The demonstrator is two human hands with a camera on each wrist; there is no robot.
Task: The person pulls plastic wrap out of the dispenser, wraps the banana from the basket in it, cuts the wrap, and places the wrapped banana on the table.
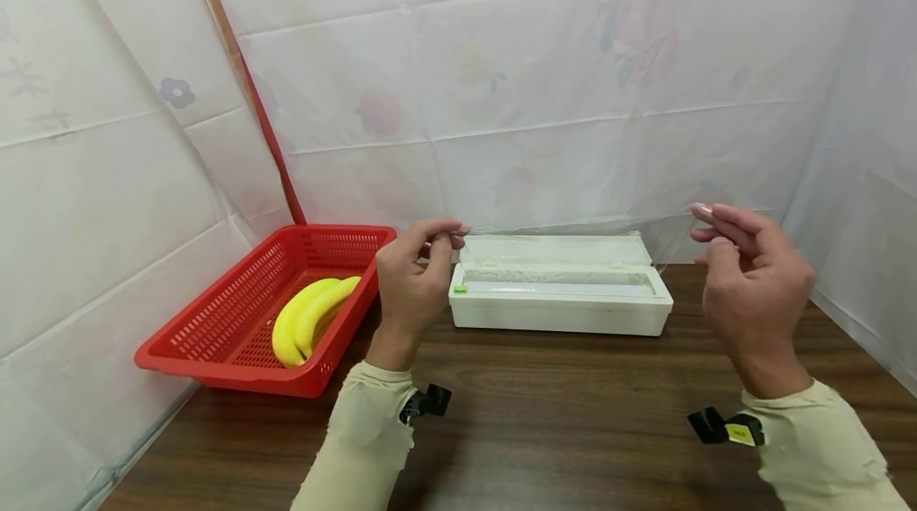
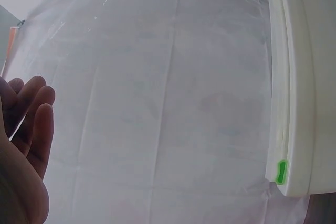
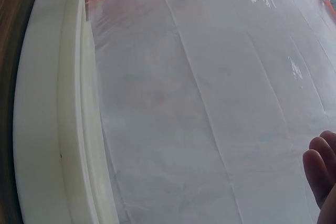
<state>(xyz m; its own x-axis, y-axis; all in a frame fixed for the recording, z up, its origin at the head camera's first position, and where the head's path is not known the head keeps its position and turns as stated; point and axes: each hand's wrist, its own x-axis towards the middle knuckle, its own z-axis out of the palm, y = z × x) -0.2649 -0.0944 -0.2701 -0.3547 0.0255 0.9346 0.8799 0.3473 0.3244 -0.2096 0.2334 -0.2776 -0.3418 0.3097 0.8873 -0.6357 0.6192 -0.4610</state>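
A sheet of clear cling film (image 1: 672, 239) spans the gap between both hands, faint except for glints and wrinkles. My left hand (image 1: 417, 268) pinches its left end between thumb and fingers, just above the box's left end. Off to the right, my right hand (image 1: 758, 284) pinches the other end, raised over the table. Below and behind the film stands a white cling film dispenser (image 1: 559, 314), its lid (image 1: 552, 250) tipped back. A pale roll (image 1: 559, 288) lies inside, and a green slider (image 1: 460, 289) sits at the left of the rim.
On the left, a red plastic basket (image 1: 215, 372) holds yellow bananas (image 1: 313, 320). The brown wooden table (image 1: 559, 415) extends in front of the dispenser. White printed sheets (image 1: 516, 81) hang behind and along both sides.
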